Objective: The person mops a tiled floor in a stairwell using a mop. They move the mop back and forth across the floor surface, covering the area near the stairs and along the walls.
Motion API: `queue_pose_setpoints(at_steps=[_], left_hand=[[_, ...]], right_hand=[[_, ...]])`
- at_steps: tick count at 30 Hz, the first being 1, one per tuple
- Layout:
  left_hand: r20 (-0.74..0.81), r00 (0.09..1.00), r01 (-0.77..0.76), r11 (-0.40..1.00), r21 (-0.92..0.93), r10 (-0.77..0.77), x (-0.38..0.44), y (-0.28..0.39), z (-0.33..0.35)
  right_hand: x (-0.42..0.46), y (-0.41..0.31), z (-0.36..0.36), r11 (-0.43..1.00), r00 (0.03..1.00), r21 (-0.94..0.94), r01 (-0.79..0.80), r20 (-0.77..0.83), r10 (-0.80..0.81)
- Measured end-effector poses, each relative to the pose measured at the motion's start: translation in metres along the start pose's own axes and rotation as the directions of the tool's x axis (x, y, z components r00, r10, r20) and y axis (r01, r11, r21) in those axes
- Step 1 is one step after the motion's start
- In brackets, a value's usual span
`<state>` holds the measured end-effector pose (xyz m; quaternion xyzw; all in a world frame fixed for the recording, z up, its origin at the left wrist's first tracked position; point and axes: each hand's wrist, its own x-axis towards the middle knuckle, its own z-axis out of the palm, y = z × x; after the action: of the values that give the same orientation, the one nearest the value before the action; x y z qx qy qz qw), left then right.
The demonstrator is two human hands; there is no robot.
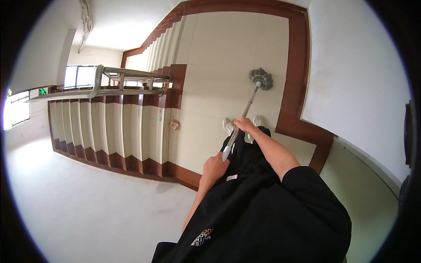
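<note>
A mop with a grey-green head (261, 79) and a metal pole (249, 104) reaches away from my body over the tiled landing floor (217, 79). My left hand (215, 166) is closed around the upper end of the pole, by its white grip (226, 153). Farther down the pole, my right hand (244, 124) grips the metal shaft just above my white shoes (228, 126). The mop head rests on the beige tiles, ahead of my feet and near the brown border on the right.
A flight of stairs (111, 128) lies to the left, with a metal handrail (131, 93) beside it. A crumpled brown object (175, 124) sits near the stair edge. More steps (164, 46) are at the upper left. A white wall (355, 72) stands at the right.
</note>
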<state>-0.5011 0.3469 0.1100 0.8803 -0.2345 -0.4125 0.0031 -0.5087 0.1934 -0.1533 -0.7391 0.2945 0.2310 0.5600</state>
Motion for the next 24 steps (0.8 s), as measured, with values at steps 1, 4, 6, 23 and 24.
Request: queue_pose_setpoints(at_steps=[1,4,6,23,24], left_hand=[[0.017,1.000,0.005,0.999,0.040,-0.006,-0.006,0.006,-0.006],[0.001,1.000,-0.021,0.996,0.092,0.021,-0.011,-0.002,-0.032],[0.015,1.000,-0.013,0.996,0.090,0.012,-0.009,0.002,-0.064],[0.063,0.972,-0.228,0.973,0.044,0.225,0.065,0.002,-0.014],[0.060,0.973,-0.228,0.970,0.078,0.224,0.061,0.009,-0.019]], right_hand=[[0.001,0.002,0.004,0.999,0.999,0.033,0.044,0.023,-0.045],[0.010,-0.010,0.021,0.969,0.975,0.197,0.147,0.138,-0.176],[0.005,-0.029,0.016,0.965,0.967,0.258,0.041,0.234,-0.104],[-0.001,0.064,-0.042,0.914,0.966,0.311,-0.259,0.072,0.249],[-0.001,0.063,-0.041,0.911,0.977,0.356,-0.208,0.039,0.208]])
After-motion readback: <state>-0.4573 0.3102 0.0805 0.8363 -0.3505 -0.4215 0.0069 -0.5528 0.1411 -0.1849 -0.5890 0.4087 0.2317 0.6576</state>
